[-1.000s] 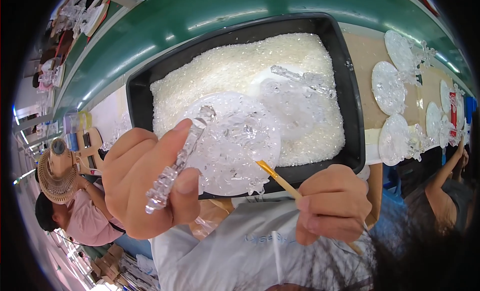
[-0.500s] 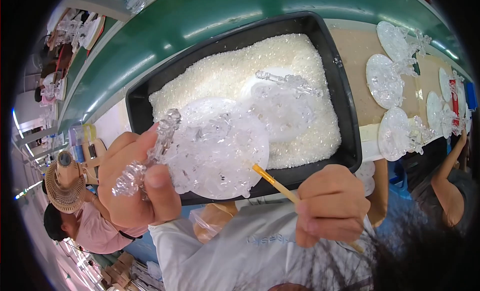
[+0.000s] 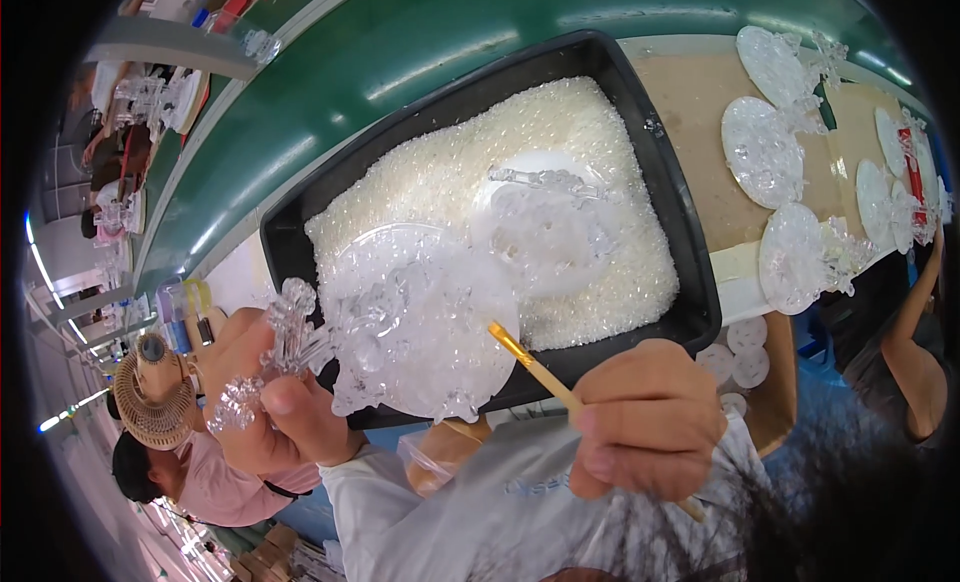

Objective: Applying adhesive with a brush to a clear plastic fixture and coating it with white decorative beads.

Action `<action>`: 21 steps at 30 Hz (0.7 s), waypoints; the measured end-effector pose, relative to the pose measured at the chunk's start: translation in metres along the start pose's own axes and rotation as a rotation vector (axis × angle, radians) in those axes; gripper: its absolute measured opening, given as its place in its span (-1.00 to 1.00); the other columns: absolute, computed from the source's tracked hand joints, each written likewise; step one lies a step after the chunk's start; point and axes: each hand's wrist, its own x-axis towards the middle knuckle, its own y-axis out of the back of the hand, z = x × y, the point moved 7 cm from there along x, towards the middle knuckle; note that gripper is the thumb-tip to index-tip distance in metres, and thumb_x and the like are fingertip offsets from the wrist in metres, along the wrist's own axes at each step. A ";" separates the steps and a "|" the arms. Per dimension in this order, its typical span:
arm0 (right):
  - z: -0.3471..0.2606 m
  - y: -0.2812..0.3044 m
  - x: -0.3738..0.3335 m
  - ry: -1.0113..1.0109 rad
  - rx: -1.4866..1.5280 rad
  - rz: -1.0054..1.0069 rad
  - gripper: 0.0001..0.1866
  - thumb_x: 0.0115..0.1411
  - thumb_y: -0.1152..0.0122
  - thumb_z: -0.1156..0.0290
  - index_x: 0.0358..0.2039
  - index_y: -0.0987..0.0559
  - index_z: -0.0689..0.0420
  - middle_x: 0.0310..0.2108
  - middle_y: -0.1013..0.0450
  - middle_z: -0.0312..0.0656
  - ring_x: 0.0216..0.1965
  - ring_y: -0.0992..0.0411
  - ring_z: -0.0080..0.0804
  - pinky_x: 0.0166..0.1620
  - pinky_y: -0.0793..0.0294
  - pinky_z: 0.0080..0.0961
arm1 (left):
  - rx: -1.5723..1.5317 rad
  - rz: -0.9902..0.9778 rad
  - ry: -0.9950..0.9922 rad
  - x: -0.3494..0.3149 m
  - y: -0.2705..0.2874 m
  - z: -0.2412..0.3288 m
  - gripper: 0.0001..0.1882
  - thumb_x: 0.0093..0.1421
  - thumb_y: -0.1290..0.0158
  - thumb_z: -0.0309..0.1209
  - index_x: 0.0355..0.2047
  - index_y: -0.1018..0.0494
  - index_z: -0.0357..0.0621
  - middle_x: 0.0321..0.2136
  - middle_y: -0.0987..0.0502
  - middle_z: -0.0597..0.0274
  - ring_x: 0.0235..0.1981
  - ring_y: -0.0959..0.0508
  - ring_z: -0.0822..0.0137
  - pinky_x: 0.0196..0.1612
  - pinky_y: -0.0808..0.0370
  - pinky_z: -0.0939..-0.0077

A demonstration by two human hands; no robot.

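Note:
My left hand (image 3: 290, 402) grips a clear plastic ornament (image 3: 430, 322) by its knobbly stem. The ornament's round, whitish disc, with clear raised shapes on it, is tilted over the near part of a black tray (image 3: 690, 197). Pinched in my right hand (image 3: 650, 417) is a thin wooden-handled paintbrush (image 3: 545, 377). Its yellowish tip points at the right edge of the disc; whether it touches I cannot tell. Behind, a second clear disc ornament (image 3: 550, 232) lies on the glittery clear granules (image 3: 400, 182) that fill the tray.
Several similar clear ornaments (image 3: 765, 152) stand on a brown board at the right. Below them is an open carton (image 3: 780, 392) holding round pieces. A green surface (image 3: 480, 27) runs behind the tray. At the left are a fan (image 3: 155, 392) and a person in pink (image 3: 225, 482); another person's arm (image 3: 915, 352) shows at right.
My left hand has moved a little down and left, and the ornament has turned in it. The brush in my right hand has shifted slightly left. The second ornament still lies in the tray.

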 end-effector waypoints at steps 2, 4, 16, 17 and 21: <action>-0.006 0.006 0.006 -0.008 -0.031 0.004 -0.84 0.00 -0.33 0.57 -0.48 -0.49 0.30 -0.41 -0.50 0.04 -0.57 -0.46 -0.24 -0.63 -0.46 -0.51 | -0.021 0.014 -0.035 0.003 -0.001 0.004 -0.52 0.36 0.10 -0.19 -0.25 -0.44 -0.54 -0.46 -0.51 -0.12 -0.53 -0.47 0.17 -0.49 -0.33 0.36; -0.002 -0.001 0.002 -0.061 -0.046 -0.093 -0.66 0.04 -0.46 0.37 -0.25 -0.52 0.20 -0.35 -0.48 -0.13 -0.48 -0.52 -0.27 -0.60 -0.44 -0.52 | -0.016 0.022 -0.058 0.004 0.001 0.005 -0.52 0.35 0.10 -0.18 -0.26 -0.45 -0.53 -0.44 -0.52 -0.14 -0.51 -0.48 0.13 -0.46 -0.35 0.33; 0.001 0.005 0.005 -0.111 0.087 -0.089 -0.63 -0.05 -0.50 0.51 -0.24 -0.53 0.27 -0.31 -0.53 -0.03 -0.38 -0.54 -0.14 -0.48 -0.57 -0.38 | 0.079 -0.191 -0.134 0.026 -0.004 0.028 -0.54 0.33 0.14 -0.21 -0.47 -0.43 -0.45 -0.52 -0.48 -0.11 -0.54 -0.50 0.01 -0.45 -0.39 0.22; -0.002 0.008 0.007 -0.107 0.090 -0.085 -0.63 -0.05 -0.50 0.51 -0.24 -0.53 0.27 -0.31 -0.53 -0.03 -0.38 -0.54 -0.14 -0.48 -0.57 -0.38 | 0.103 -0.237 -0.151 0.028 -0.004 0.030 -0.54 0.31 0.13 -0.21 -0.49 -0.43 -0.43 -0.57 -0.46 -0.06 -0.56 -0.50 0.03 -0.48 -0.38 0.24; 0.006 0.008 0.002 -0.203 0.134 -0.110 -0.61 -0.04 -0.50 0.47 -0.22 -0.53 0.30 -0.30 -0.53 0.01 -0.38 -0.54 -0.14 -0.44 -0.61 -0.32 | 0.013 -0.363 -0.212 0.029 -0.014 0.027 -0.59 0.24 0.08 -0.20 -0.51 -0.42 -0.38 -0.71 -0.38 0.09 -0.66 -0.43 0.11 -0.55 -0.32 0.31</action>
